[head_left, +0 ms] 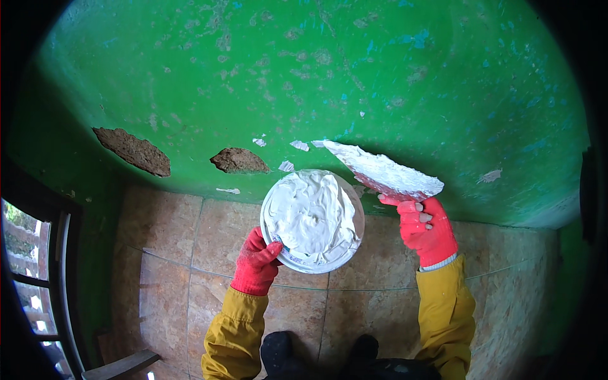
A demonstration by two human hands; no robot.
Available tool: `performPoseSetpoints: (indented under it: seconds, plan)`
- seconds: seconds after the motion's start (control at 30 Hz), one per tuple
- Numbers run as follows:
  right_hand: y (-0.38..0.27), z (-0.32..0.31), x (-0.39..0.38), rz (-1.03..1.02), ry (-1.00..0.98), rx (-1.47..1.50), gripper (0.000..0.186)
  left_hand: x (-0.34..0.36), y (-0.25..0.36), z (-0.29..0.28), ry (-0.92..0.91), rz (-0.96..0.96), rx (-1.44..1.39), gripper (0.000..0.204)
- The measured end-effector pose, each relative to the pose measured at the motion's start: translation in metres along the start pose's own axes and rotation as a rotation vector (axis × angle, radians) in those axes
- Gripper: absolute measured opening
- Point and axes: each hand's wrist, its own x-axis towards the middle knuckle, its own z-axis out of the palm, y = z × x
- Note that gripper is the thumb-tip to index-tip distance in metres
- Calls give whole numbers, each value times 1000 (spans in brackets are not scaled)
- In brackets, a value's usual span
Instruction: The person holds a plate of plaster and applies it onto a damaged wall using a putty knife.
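My left hand (256, 261), in a red glove, grips the near left rim of a round white tub (358, 218) with its thumb over the edge. Thick white putty (310, 209) fills the tub, its surface uneven and swirled. In my right hand (428, 231), gloved in red with bare fingertips showing, is a trowel (386, 174) whose blade is coated in white putty. Its pointed end reaches up and left to the green wall (304, 76), by a small white patch (318, 144); whether it touches the wall I cannot tell.
Two broken holes with rough brown filling, a left one (134, 152) and a middle one (239, 161), mark the wall's lower part. Brown tiles (373, 316) cover the floor under my dark shoes (277, 354). A dark-framed window (60, 253) and a wooden bar (123, 366) are at left.
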Motion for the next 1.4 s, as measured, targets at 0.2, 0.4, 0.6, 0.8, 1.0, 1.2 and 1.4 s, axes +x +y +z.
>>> performPoseSetpoints:
  seconds: [0.2,0.4,0.6,0.8,1.0,1.2,1.4]
  plan:
    - [-7,-10,-8,-6,-87,151,51,1,1,0,-23,7,2,30]
    - [-4,-7,-3,73,-97,133,47,1,3,-2,-27,1,6,30]
    - [-13,-11,6,83,-122,158,48,1,1,-4,-23,6,2,31]
    - [-14,-15,-5,58,-138,106,51,0,2,-4,-10,-8,-12,29]
    - [-8,-7,5,99,-122,96,46,0,3,-4,-13,-4,5,27]
    - [-13,-16,6,50,-131,158,48,-2,1,-7,-9,10,0,27]
    - [-10,-24,3,71,-166,185,28,-2,2,-5,0,2,7,28]
